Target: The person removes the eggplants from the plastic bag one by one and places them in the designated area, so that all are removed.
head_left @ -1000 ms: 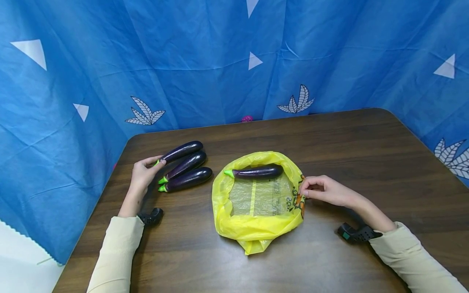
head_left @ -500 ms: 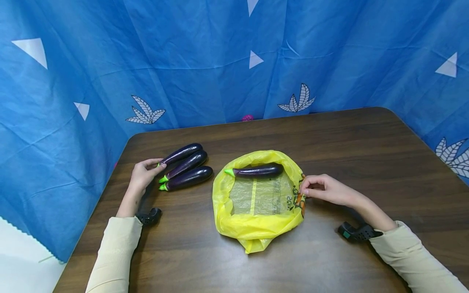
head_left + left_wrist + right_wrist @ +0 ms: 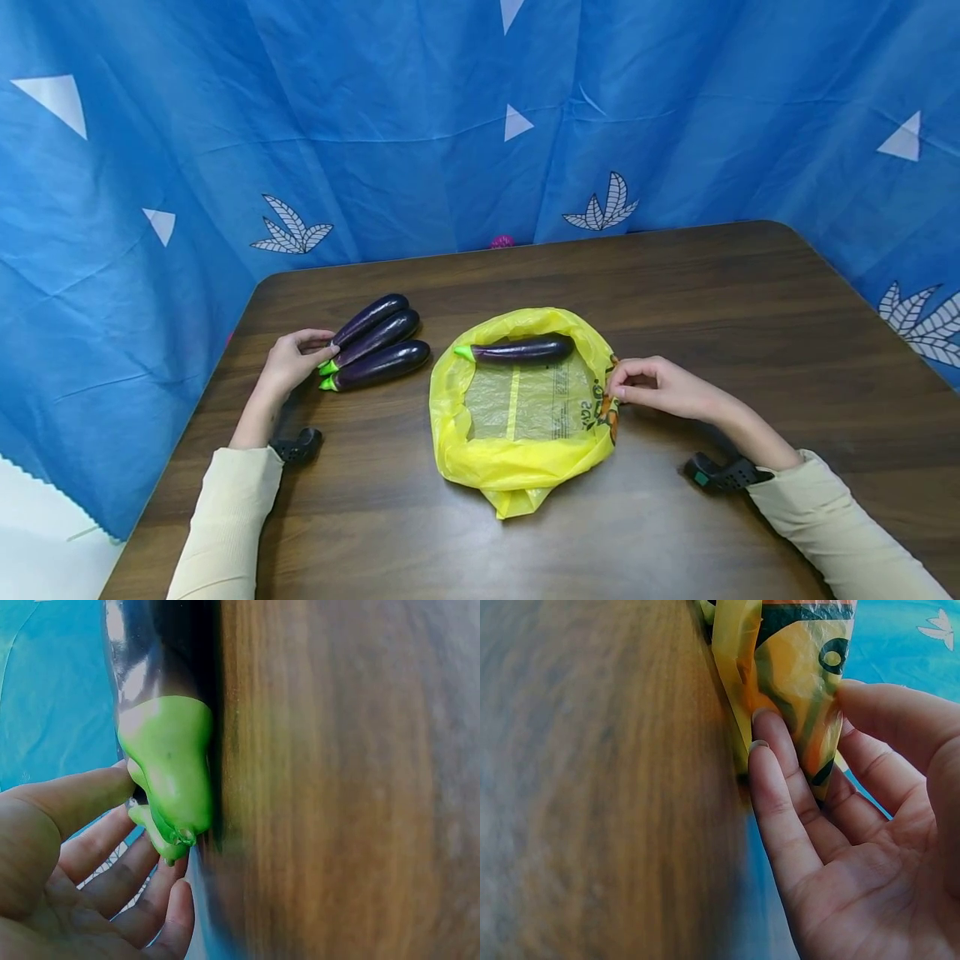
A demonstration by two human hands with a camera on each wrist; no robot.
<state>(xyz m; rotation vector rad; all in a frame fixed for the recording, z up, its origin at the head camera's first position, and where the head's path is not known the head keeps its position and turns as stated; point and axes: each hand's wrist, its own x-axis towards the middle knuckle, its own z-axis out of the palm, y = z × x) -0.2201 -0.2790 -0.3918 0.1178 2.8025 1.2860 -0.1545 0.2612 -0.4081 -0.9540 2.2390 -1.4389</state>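
Observation:
Three dark purple eggplants with green caps lie side by side on the left of the table: the far eggplant, the middle eggplant and the near eggplant. My left hand pinches the far eggplant at its cap end, with thumb and fingers around it. In the left wrist view a green cap hides part of that hold. A yellow plastic bag stands with its mouth spread wide, and another eggplant lies inside at its far side. My right hand pinches the bag's right rim, over the printed part.
The brown wooden table reaches back to a blue patterned curtain. Each wrist wears a black camera mount, the left mount and the right mount.
My left hand has drawn the far eggplant slightly toward me, so it now lies close against the middle one. The right hand and the bag have stayed in place.

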